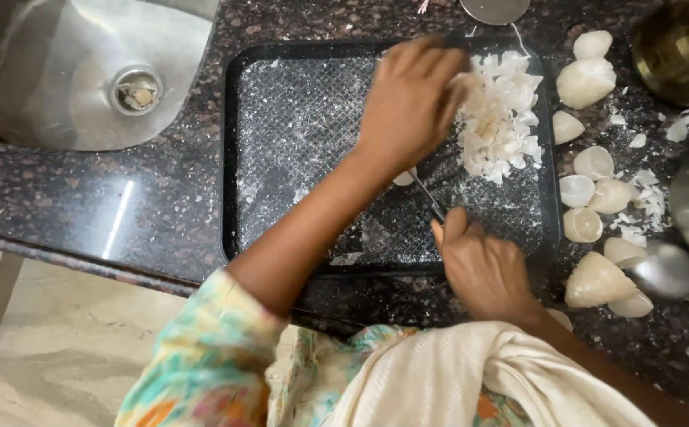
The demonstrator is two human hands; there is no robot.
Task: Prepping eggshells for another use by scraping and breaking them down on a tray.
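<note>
Left hand: the left hand (409,103) reaches across the black tray (234,158) toward the upper right of the frame, fingers curled together over the edge of the heap of white shavings (503,119); the fingertips are hidden, so I cannot tell whether they pinch anything.
Right hand: the right hand (483,269) sits at the tray's near rim, lower centre-right, fingers closed around the handle end of a thin knife (426,194), thumb pointing up along it.
Knife: its narrow blade runs up and left from the right hand toward the left wrist, lying low over the tray.
Shavings: piled in the tray's upper right corner, with fine white crumbs spread over the rest of the mesh-patterned floor.
Risk, cut: the blade tip points at the left wrist and lies near it; a push forward or a left hand pulled back without looking could meet the edge.
Risk, spill: the heap sits against the tray's right rim, so a sweep could send flakes onto the dark stone counter (60,205).
Risk, knock: white peeled pieces (594,281) lie on the counter right of the tray, just beside a steel ladle (669,273); the right elbow could roll them.
Sink: the steel sink (83,71) at upper left is well apart.
</note>
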